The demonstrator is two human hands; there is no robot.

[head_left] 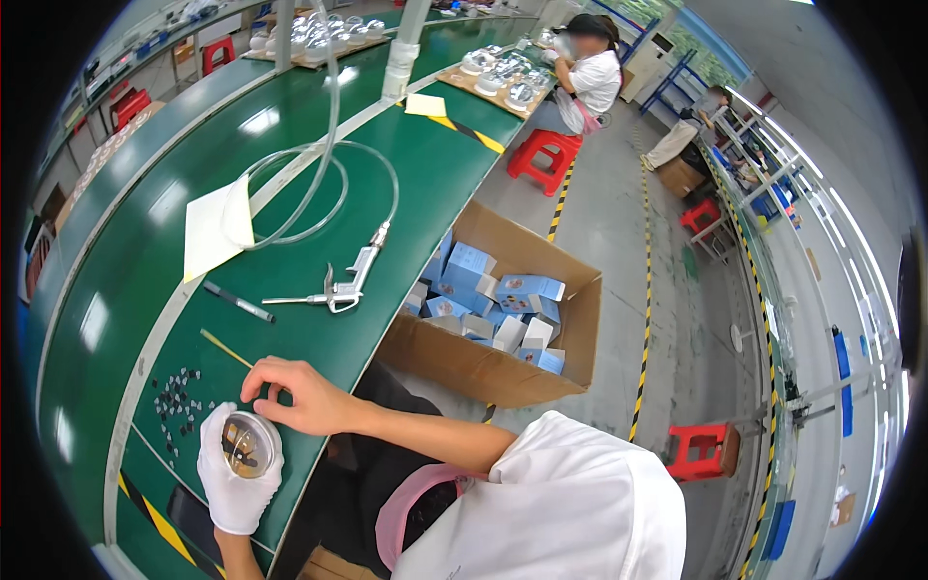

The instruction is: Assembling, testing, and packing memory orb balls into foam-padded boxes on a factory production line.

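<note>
My left hand [232, 485], in a white glove, is wrapped round a clear round dome-shaped piece [249, 447]. Dark and golden shapes show inside or through it. Close above its rim is my right hand [300, 394], bare, with the fingers curled and the thumb drawn in toward them. A thin yellowish stick [226, 348] runs up to the knuckles of that hand; whether the fingers hold it or it lies behind them is hidden. Several small dark and pale bits [176, 398] are scattered on the green bench [338, 242] beside the dome.
Farther along the bench lie a marker pen [240, 302], an air blow gun [348, 282] with a coiled clear hose, and a pale sheet [213, 232]. A cardboard box [464, 362] of blue cartons stands at the right. Beyond, a person [588, 82] sits by a tray of shiny domes [503, 77].
</note>
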